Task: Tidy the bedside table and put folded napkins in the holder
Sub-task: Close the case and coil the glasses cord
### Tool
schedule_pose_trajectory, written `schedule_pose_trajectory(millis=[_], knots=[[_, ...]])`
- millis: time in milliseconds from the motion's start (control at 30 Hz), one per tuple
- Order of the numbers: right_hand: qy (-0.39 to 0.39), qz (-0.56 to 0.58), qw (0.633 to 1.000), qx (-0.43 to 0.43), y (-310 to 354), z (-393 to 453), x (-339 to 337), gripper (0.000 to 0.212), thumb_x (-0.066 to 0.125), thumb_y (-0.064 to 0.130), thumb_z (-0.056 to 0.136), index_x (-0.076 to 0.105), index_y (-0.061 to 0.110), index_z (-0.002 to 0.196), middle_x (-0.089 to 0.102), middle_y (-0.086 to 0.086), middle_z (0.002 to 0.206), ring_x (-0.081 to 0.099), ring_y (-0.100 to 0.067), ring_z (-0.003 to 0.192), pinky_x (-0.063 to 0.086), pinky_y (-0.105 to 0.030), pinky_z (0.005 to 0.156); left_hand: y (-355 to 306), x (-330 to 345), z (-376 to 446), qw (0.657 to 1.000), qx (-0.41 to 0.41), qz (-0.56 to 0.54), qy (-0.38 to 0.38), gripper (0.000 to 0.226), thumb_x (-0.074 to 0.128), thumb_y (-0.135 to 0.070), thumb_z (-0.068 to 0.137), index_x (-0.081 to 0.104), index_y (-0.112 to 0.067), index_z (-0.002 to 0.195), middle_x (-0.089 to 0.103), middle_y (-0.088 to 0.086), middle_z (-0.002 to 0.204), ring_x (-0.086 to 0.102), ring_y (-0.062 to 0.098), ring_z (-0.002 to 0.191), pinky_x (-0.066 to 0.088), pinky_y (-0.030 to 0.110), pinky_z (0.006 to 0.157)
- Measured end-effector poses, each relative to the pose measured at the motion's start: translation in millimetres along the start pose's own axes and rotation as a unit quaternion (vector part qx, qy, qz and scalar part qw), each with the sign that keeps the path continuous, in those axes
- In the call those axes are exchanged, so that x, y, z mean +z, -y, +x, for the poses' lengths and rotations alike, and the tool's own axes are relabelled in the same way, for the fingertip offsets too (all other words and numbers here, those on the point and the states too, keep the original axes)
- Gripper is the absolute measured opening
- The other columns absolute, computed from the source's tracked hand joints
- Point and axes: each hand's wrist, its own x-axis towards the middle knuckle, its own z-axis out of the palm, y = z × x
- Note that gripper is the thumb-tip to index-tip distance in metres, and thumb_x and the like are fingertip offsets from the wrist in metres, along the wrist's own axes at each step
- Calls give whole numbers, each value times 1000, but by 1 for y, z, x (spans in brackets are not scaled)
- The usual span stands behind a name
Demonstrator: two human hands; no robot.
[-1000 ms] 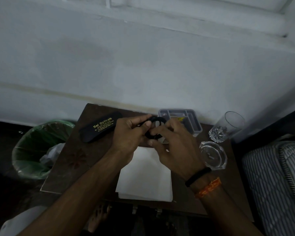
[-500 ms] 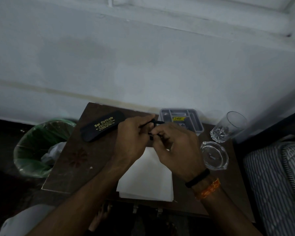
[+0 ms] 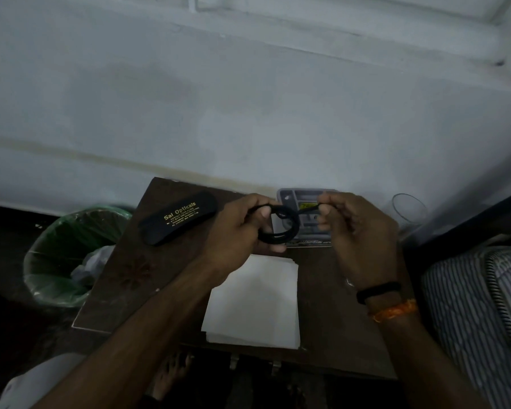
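Black cord (image 3: 279, 228) coiled above the worktop (image 3: 124, 278): I see left hand (image 3: 239, 228) pinching the loop, right hand (image 3: 348, 231) pinching its free end, apparently to bundle it.

One head-worn wide-angle view looks steeply down and forward, close over the bedside table (image 3: 124, 278), which fills the lower centre; the wall (image 3: 248, 98) spans 12 o'clock, a green bin (image 3: 56, 261) at 9 o'clock
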Motion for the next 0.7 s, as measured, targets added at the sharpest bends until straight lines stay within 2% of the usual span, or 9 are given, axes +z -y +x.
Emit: schedule_pose_trajectory(millis=[133,267,400,500,600,700], knots=[[29,-90,995,-35,-9,1,1,14,63,9,93,74,13,100,66,0,102,69,-15,80,61,-38,71,-4,-2,-1,999,1,-42,6,24,44,-8,102,64,-2,114,57,34,103,66,43,96,62,48,74],[33,-111,992,-43,-2,-2,8,15,64,11,91,74,13,101,70,0,98,66,-12,86,58,-32,77,-2,-1,1,998,7,-60,7,25,45,-8,102,65,-3,115,57,29,95,64,47,97,62,46,74],[64,-76,995,2,11,-8,16,39,48,41,93,71,16,113,73,3,104,66,-4,91,52,-16,80,-2,-2,2,998,7,-64,-1,24,47,-9,102,67,-4,114,58,27,92,62,50,98,61,51,75],[99,-94,990,41,15,-14,29,47,52,56,88,67,24,119,73,9,104,69,-4,88,57,-24,77,-2,-6,3,997,16,-77,7,23,48,-10,101,68,-7,113,60,36,104,63,49,101,59,57,77],[119,-7,983,138,16,-15,41,24,62,43,87,72,26,101,74,8,87,71,-9,78,59,-34,68,-1,-12,2,997,6,-77,7,21,51,-8,99,68,-5,112,61,33,102,65,45,100,59,57,75],[103,130,950,263,18,-13,47,11,68,20,90,74,16,98,76,-1,84,73,-16,72,56,-27,60,0,-21,3,997,-10,-69,25,20,57,-7,96,65,-2,113,65,27,109,68,39,98,60,56,74]])
